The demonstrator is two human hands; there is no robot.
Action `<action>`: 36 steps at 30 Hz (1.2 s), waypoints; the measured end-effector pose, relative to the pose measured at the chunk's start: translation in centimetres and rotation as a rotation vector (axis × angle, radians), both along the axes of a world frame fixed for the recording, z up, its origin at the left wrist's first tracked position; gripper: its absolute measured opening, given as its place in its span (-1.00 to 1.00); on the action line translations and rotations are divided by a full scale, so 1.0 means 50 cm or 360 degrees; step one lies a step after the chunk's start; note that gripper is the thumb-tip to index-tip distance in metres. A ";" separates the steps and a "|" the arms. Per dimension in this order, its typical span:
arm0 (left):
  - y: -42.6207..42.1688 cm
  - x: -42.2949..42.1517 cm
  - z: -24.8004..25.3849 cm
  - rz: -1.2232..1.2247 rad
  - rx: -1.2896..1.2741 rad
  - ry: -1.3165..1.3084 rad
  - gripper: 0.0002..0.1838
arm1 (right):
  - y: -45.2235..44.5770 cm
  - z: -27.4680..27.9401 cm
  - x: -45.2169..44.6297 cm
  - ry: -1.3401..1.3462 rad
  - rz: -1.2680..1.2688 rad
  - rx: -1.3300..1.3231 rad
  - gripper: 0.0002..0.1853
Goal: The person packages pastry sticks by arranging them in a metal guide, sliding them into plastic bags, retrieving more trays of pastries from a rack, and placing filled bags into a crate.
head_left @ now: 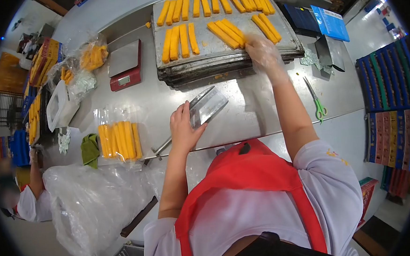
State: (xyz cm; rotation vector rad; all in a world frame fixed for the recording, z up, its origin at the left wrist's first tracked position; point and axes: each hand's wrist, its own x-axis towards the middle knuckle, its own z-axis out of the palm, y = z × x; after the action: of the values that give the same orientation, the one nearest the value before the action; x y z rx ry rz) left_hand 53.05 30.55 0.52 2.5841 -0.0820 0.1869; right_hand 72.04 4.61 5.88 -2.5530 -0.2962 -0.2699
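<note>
My left hand [185, 128] holds a shiny metal trough [211, 108] on the steel table, thumb on its near edge and fingers at its side. My right hand [262, 53], in a clear plastic glove, reaches over the top metal tray [200, 44]. Its fingers close around the near ends of a slanted group of yellow baked sticks [226, 33]; the glove partly hides the grip. More yellow sticks [179, 41] lie in rows on this tray. A clear bag [120, 139] packed with such sticks lies left of my left hand.
A red scale [126, 69] stands left of the stacked trays. Green-handled scissors [317, 101] lie at the right, a green cloth [90, 150] at the left. A large plastic bag [92, 205] hangs by the front edge. Another person [33, 199] is at far left.
</note>
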 end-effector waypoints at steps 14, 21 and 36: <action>0.006 0.003 -0.007 -0.0039 0.0049 -0.0013 -0.07 | 0.041 0.032 0.019 -0.0367 0.0179 -0.0292 -0.75; 0.017 0.019 0.011 -0.0191 -0.0043 0.0080 -0.08 | 0.038 0.002 0.014 0.0121 0.0107 0.0366 -0.58; 0.002 0.012 0.015 -0.0469 -0.0142 0.0096 0.03 | 0.067 -0.046 -0.229 0.0969 0.0396 -0.0139 -0.56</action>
State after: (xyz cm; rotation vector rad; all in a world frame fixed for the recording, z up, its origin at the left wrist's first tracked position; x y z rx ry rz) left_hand 53.64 30.64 1.25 2.4510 -0.4195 0.0036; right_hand 60.57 7.97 3.60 -2.5034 -0.3848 0.6146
